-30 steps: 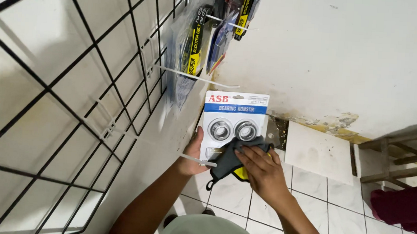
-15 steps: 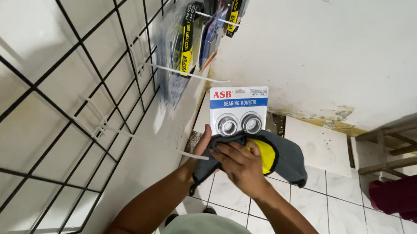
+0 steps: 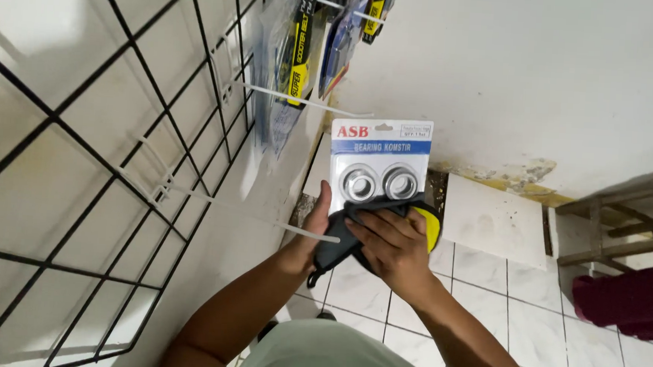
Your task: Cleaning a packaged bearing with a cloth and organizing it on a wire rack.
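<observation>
Head view showed the left hand (image 3: 315, 222) gripping the blister pack of bearings (image 3: 378, 164) by its lower edge while the right hand (image 3: 391, 244), just beside it, pressed a grey-and-yellow cloth (image 3: 338, 241) flat against the pack, best wiped with firm, even strokes.

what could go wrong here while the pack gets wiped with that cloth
The left hand pinches only the lower edge of the blister pack, so pressure from the right hand with the grey and yellow cloth might bend the card or make it slip to the tiled floor. A bare white hook juts from the wire rack close to the left forearm and might snag it.
</observation>
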